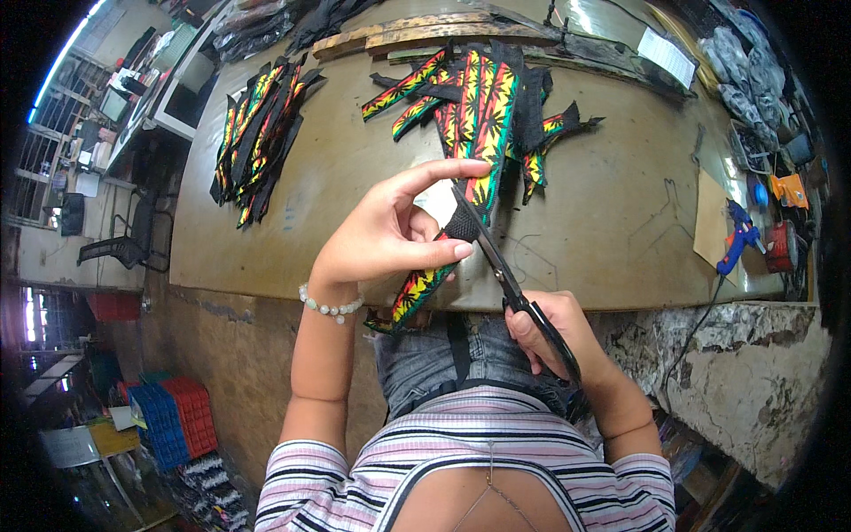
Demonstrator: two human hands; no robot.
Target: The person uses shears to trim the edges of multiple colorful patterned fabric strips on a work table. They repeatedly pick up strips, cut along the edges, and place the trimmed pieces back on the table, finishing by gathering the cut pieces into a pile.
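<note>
My left hand (377, 226) pinches a patterned fabric strap (421, 288) in red, yellow and green with black leaf shapes. One end of the strap hangs below my thumb, and a black webbing part shows between thumb and forefinger. My right hand (558, 330) is closed round the handles of black scissors (498, 270). Their blades point up and left, right beside the black webbing; I cannot tell whether it lies between them. Just beyond my fingers, a heap of matching straps (479, 106) lies on the table.
A second bundle of straps (261, 133) lies at the left of the brown table (620, 195). Wooden boards (399, 35) run along the back. To the right are a blue glue gun (737, 238) with a trailing cord, brown paper (712, 222) and a white sheet (667, 58).
</note>
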